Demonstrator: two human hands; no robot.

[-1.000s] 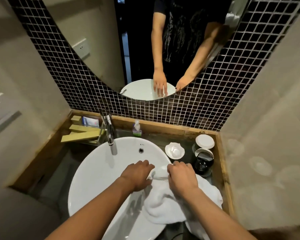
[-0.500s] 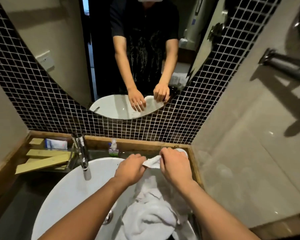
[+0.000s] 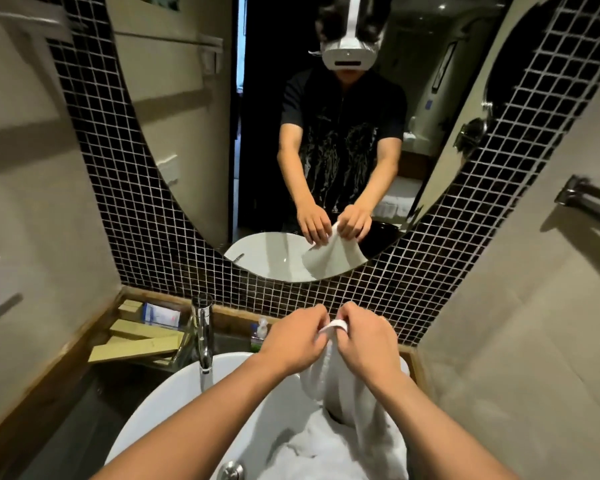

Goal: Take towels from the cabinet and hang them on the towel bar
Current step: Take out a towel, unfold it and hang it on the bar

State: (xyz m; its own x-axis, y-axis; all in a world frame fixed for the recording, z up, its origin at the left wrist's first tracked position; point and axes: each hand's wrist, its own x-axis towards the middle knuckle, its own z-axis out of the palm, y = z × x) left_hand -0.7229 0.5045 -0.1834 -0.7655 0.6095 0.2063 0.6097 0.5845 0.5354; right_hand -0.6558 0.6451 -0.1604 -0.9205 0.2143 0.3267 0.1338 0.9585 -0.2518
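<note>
On the left of the wet dark surface (image 3: 84, 420), pale wooden blocks (image 3: 136, 346) lie by a small blue-and-white packet (image 3: 161, 314). Next comes the chrome faucet (image 3: 203, 336), standing at the back edge of the white basin (image 3: 174, 400). Over the basin, the left hand (image 3: 293, 342) pinches the top edge of the white towel (image 3: 357, 441), fingers curled on the hem. Right beside it, nearly touching, the right hand (image 3: 368, 344) has the same grip on that edge. The towel hangs from both hands and bunches in the right side of the bowl. The oval mirror (image 3: 194, 140) above reflects the person. At far right, the towel bar (image 3: 589, 200) juts from the wall, bare.
</note>
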